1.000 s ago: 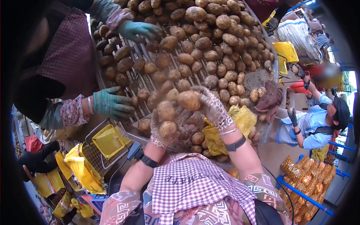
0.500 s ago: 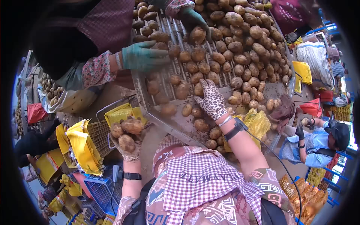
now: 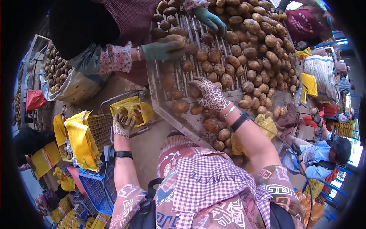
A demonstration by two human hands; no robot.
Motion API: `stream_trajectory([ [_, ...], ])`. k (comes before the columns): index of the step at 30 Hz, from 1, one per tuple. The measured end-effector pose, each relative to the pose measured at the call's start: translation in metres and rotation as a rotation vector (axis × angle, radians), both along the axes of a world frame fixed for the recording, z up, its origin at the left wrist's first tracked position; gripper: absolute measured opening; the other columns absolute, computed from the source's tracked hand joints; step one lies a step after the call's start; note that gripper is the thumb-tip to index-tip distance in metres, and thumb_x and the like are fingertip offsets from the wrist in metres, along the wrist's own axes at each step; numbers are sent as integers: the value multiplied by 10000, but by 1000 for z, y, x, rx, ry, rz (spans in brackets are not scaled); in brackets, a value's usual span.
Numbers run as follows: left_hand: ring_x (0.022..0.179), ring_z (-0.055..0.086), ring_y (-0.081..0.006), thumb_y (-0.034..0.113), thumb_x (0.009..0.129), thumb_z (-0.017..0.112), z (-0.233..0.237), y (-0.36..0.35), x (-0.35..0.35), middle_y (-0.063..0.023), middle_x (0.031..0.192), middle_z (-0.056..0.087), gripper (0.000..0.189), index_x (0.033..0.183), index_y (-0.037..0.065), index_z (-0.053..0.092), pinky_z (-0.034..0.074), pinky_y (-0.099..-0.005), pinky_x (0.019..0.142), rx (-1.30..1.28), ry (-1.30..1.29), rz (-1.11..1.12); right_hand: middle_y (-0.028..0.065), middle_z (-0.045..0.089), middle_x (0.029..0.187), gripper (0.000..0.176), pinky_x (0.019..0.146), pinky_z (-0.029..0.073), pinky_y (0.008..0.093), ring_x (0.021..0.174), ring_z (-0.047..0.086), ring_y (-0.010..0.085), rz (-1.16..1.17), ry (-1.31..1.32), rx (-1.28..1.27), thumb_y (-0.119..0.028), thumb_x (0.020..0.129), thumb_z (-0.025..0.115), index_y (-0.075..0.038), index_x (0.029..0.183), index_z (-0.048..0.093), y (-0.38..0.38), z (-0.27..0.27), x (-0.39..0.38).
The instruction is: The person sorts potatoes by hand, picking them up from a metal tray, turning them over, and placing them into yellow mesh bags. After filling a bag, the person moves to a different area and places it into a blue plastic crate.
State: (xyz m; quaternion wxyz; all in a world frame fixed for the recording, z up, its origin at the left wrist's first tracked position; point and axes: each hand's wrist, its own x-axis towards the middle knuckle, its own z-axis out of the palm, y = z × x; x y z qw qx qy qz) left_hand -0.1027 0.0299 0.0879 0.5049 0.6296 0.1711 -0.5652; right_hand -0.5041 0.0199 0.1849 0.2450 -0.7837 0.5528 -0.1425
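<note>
My left hand (image 3: 124, 126), in a leopard-print glove, is open with its fingers spread at the near left edge of a yellow bag (image 3: 148, 110) in a wire frame. Potatoes (image 3: 135, 113) show inside the bag, just past the fingertips. Over the lower part of the sorting table (image 3: 171, 114), my right hand (image 3: 209, 95), gloved alike, has its fingers curled round a potato (image 3: 195, 91). More potatoes (image 3: 225, 80) lie on the rollers above that hand, and several others (image 3: 224, 134) sit below it on the metal chute.
A co-worker's green-gloved hands (image 3: 162, 50) reach over the rollers from the top left, one at a potato. A yellow net bag (image 3: 267, 126) hangs at the table's near edge. Left of me stand a basket (image 3: 98, 129) and a blue crate (image 3: 100, 187). Another person (image 3: 320, 152) is at the right.
The potatoes my left hand held are out of it, and the hand has opened at the yellow bag. My right hand has closed round a potato. The co-worker's near hand now holds a potato.
</note>
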Motion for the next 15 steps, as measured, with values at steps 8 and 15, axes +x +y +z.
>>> stream_trajectory([
  [8, 1092, 583, -331, 447, 914, 550, 120, 58, -146, -155, 1199, 585, 557, 1307, 60, 476, 522, -491, 870, -548, 703, -594, 122, 426, 1364, 858, 1030, 418, 350, 1251, 463, 251, -288, -1758, 887, -243, 764, 773, -85, 1439, 267, 53, 27, 18],
  [15, 1139, 556, -333, 421, 847, 663, 117, 60, -202, -167, 1250, 547, 642, 1299, 15, 455, 496, -498, 934, -527, 740, -672, 194, 601, 1173, 398, 948, 457, 376, 1102, 574, 315, -733, -305, -61, -210, 862, 660, 11, 1181, 575, 38, 13, -40],
])
